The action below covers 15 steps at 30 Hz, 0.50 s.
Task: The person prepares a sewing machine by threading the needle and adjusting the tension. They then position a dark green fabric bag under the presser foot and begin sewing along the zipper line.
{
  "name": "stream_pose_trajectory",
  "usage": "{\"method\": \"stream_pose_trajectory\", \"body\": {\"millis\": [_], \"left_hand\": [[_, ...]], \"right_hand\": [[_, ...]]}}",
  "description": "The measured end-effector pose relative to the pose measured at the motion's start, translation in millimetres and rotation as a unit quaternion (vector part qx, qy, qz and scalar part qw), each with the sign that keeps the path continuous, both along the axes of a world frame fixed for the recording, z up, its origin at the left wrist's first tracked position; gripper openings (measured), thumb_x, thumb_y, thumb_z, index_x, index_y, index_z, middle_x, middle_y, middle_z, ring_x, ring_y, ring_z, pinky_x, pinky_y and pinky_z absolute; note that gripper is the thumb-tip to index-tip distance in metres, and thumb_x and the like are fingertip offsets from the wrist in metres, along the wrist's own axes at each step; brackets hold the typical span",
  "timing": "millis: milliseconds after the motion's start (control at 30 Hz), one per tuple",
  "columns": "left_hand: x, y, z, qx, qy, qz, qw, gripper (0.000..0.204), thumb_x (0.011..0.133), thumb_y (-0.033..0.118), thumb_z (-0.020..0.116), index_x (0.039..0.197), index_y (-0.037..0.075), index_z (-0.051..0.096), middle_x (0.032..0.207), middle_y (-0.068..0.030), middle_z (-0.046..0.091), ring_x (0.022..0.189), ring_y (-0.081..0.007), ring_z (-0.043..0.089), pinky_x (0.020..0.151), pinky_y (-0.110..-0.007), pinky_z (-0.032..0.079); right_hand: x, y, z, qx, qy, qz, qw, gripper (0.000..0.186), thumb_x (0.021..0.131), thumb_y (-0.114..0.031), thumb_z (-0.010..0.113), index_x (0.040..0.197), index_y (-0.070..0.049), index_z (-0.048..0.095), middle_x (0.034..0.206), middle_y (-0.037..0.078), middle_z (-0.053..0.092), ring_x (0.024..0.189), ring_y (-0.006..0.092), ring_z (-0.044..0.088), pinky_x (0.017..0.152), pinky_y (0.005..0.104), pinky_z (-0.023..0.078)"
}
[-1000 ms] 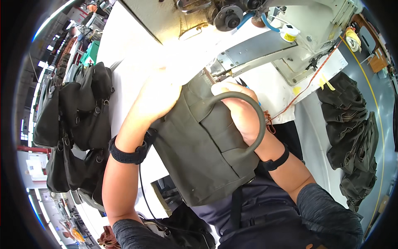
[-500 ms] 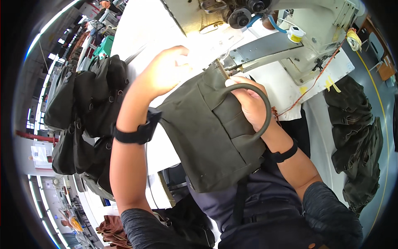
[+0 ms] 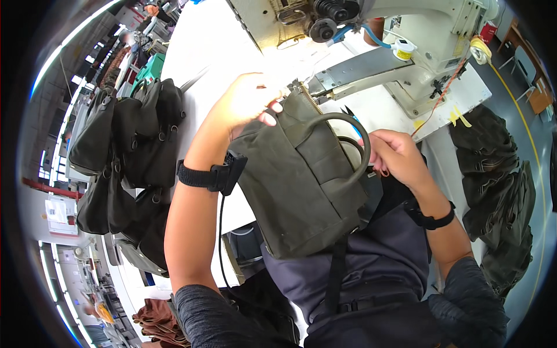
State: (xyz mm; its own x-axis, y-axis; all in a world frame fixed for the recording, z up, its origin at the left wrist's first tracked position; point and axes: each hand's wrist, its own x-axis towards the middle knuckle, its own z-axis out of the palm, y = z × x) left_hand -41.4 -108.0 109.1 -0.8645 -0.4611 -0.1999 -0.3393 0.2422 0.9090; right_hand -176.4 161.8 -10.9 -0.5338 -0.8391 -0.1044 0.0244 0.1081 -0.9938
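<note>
A dark olive bag (image 3: 290, 180) with a rounded carry handle (image 3: 366, 145) leans between my lap and the sewing machine. A metal-toothed zipper (image 3: 316, 103) runs along its top edge, which is spread apart near the handle. My left hand (image 3: 246, 104) grips the bag's upper left corner, its fingers curled at the edge in bright lamp light. Just outside the handle, my right hand (image 3: 400, 155) is closed at the bag's right end. What lies in its fingertips is too small to make out. Black bands circle both wrists.
The sewing machine (image 3: 354, 72) stands at the far side on a white table (image 3: 197, 35). Dark pointed snips (image 3: 350, 113) lie behind the handle. Similar bags (image 3: 130, 133) are heaped at left, with more dark pieces (image 3: 490, 174) at right. Brown pieces (image 3: 159, 322) lie lower left.
My right hand has drawn out from inside the handle and moved right, closing at the bag's end. My left hand has come in onto the bag's corner. The snips now show.
</note>
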Motion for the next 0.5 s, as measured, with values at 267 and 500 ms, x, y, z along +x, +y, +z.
{"method": "stream_pose_trajectory", "body": {"millis": [267,500], "left_hand": [[2,-4,-9,0.146,0.006,0.025,0.989,0.018,0.096,0.023,0.064,0.096,0.005,0.063,0.075,0.0021,0.054,0.062,-0.0072,0.05,0.053,-0.023,0.046],[0,-2,-16,0.023,-0.058,0.053,0.997,0.014,0.09,0.023,0.071,0.085,0.011,0.066,0.072,0.0064,0.053,0.06,-0.0045,0.043,0.05,-0.021,0.037]], "right_hand": [[-23,74,28,0.024,0.051,-0.058,0.997,0.026,0.102,-0.021,0.056,0.104,0.0,0.071,0.071,-0.003,0.06,0.059,0.0032,0.052,0.054,0.0179,0.042],[-54,128,72,0.057,0.177,-0.102,0.977,0.027,0.101,-0.023,0.056,0.103,-0.001,0.071,0.07,-0.004,0.058,0.06,0.0028,0.05,0.055,0.0184,0.039]]}}
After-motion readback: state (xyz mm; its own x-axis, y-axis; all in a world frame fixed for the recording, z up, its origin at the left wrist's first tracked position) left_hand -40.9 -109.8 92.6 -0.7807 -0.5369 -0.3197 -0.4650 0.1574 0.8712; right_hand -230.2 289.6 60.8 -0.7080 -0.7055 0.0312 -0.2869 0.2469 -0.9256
